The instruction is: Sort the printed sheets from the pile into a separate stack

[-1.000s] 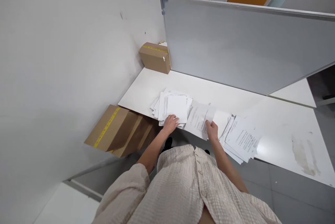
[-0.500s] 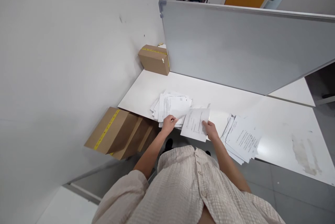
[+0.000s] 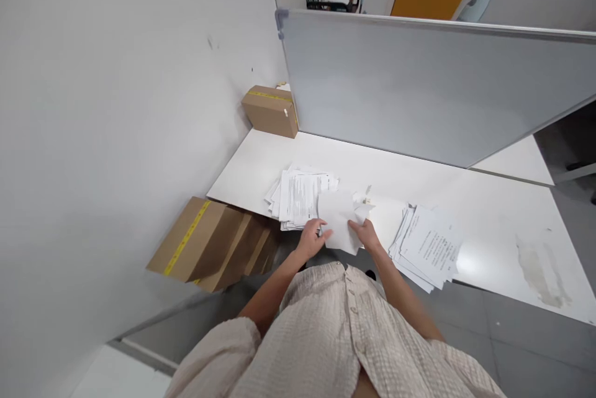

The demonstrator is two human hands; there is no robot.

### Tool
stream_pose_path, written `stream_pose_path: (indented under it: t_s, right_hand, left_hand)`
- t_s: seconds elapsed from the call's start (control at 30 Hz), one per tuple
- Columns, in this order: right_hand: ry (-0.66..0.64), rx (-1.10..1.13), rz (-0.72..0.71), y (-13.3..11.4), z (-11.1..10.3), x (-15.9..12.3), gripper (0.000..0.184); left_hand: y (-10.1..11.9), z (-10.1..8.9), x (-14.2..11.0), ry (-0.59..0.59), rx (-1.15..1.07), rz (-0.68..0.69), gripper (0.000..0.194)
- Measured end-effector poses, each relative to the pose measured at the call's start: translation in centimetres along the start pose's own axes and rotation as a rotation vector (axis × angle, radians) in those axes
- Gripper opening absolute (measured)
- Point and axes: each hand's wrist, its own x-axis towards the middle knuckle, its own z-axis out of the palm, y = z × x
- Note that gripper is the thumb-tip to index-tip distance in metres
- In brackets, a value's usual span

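Observation:
Above the desk's front edge I hold white paper sheets (image 3: 339,224), their near faces looking blank and an upper right corner bent over. My right hand (image 3: 365,235) is closed on their right edge, thumb on top. At the left edge is my left hand (image 3: 313,239), with thumb and fingers apart, close to or touching the paper; I cannot tell which. Just beyond it lies an uneven stack of printed papers (image 3: 300,196). To the right of my right hand, a second pile of printed sheets (image 3: 428,246) is fanned out and hangs over the desk edge.
The white desk (image 3: 488,230) runs along a grey divider panel (image 3: 395,87). A cardboard box (image 3: 270,113) with yellow tape stands in the back left corner. More boxes (image 3: 195,239) sit left of the desk, against the wall. A worn patch (image 3: 542,271) marks the desk's right end.
The held sheets have turned from a printed face to a blank-looking one. My left hand has moved right and nearer me, from the left stack to the sheets, and its pinch has opened.

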Motion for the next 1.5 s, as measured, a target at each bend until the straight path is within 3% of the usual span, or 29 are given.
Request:
stream_pose_path:
  t_s: [0.07, 0.1, 0.17, 0.27, 0.5, 0.67, 1.03, 1.2, 1.3, 1.4, 1.5]
  right_hand:
    - [-0.037, 0.023, -0.022, -0.8, -1.1, -0.8, 0.041]
    - [-0.057, 0.029, -0.040, -1.2, -1.6, -1.2, 0.040]
    - [-0.114, 0.017, -0.086, -1.8, -2.5, -2.1, 0.037]
    - [-0.159, -0.021, -0.110, -1.9, -3.4, -2.8, 0.035]
    - [-0.046, 0.000, -0.109, -0.3, -4.6, -2.4, 0.037]
    - [0.055, 0.003, -0.166, 1.2, -5.2, -1.8, 0.029]
    - [0.111, -0.025, -0.211, 1.8, -4.9, -1.3, 0.020]
    - [0.166, 0.002, -0.093, 2.4, -5.1, -0.8, 0.026]
    - [0.216, 0.189, -0.022, 2.1, -5.2, -0.8, 0.032]
    - [0.182, 0.338, 0.042, 1.2, -5.5, -1.2, 0.036]
    - [0.166, 0.256, 0.041, 0.4, -6.5, -1.9, 0.040]
  left_hand:
    - [-0.5, -0.7, 1.2, 0.130, -0.208, -0.270, 0.043]
    - [-0.6, -1.0, 1.8, 0.123, -0.347, -0.367, 0.050]
    - [-0.6, -1.4, 3.0, -0.040, -0.628, -0.448, 0.061]
    - [0.2, -1.3, 4.2, -0.313, -0.821, -0.430, 0.054]
    - [2.6, 1.5, 5.4, -0.365, -0.602, -0.244, 0.028]
    - [3.4, 2.3, 5.3, -0.299, -0.325, -0.095, 0.021]
    - [3.5, 3.2, 5.6, -0.266, -0.252, -0.126, 0.018]
    - [2.3, 3.6, 6.1, -0.274, -0.262, -0.136, 0.016]
    - [1.8, 3.4, 6.6, -0.269, -0.287, -0.084, 0.024]
    - [1.8, 2.9, 6.9, -0.322, -0.244, -0.127, 0.031]
    - [2.4, 2.3, 6.9, -0.356, -0.154, -0.146, 0.030]
